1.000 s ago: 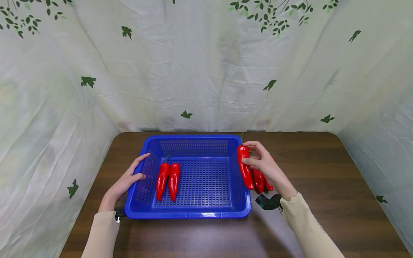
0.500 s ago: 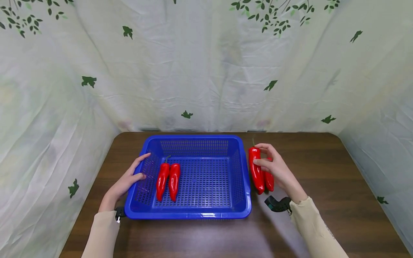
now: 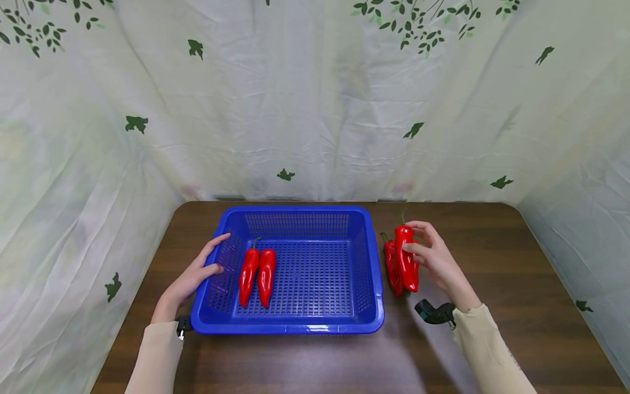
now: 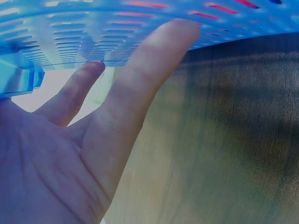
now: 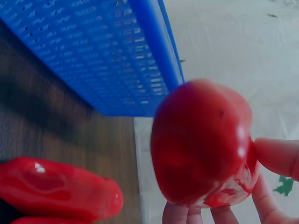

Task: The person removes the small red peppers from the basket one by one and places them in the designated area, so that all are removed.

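Note:
My right hand [image 3: 435, 257] pinches a glossy red pepper [image 3: 405, 260] between thumb and fingers, its green stem pointing away. In the right wrist view the pepper [image 5: 201, 144] fills the middle, its end towards the camera. Another red pepper [image 3: 392, 268] lies on the table close to the blue basket's right side, and one more shows partly behind the held pepper. My left hand [image 3: 194, 273] rests against the left side of the blue plastic basket [image 3: 315, 328], fingers straight; the left wrist view shows thumb and finger along its slotted wall. Two red peppers [image 3: 248, 276] lie inside at the left.
The brown wooden table [image 3: 492, 290] extends right of my right hand and in front of the basket. A pale cloth [image 3: 315, 109] with green leaf prints hangs behind and at both sides.
My right hand has moved right with the pepper, from the basket's right rim to above the other peppers. That uncovers the pepper next to the basket. My left hand and the basket stay put.

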The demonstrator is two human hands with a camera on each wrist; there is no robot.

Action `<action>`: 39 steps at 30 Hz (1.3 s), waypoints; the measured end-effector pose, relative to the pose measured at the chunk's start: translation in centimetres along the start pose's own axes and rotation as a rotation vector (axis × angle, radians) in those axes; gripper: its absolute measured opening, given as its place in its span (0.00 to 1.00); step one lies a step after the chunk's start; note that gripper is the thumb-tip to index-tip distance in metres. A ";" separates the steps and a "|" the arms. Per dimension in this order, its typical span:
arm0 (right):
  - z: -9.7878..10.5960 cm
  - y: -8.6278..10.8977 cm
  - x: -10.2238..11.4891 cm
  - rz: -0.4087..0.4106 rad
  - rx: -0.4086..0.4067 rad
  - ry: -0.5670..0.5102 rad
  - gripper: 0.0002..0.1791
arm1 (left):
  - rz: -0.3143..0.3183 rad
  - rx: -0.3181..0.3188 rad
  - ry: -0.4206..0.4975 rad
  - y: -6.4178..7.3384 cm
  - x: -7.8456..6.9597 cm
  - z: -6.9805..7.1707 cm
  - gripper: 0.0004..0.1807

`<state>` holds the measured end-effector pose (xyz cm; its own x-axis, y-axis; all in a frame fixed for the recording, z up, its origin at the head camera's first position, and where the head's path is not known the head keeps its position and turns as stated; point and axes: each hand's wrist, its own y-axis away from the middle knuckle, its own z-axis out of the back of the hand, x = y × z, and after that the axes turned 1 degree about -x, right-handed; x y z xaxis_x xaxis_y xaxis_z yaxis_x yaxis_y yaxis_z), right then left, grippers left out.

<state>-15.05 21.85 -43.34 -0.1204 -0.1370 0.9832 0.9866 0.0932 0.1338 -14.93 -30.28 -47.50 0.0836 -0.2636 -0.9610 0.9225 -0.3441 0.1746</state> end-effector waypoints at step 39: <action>4.1 0.0 -3.6 -0.072 -0.097 -0.011 0.30 | 0.004 -0.009 0.002 0.0 -0.1 -0.1 0.37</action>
<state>-15.10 26.42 -46.38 -0.1915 -0.1290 0.9730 0.9814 -0.0123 0.1915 -14.86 -30.18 -47.47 0.0875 -0.2633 -0.9607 0.9255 -0.3354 0.1762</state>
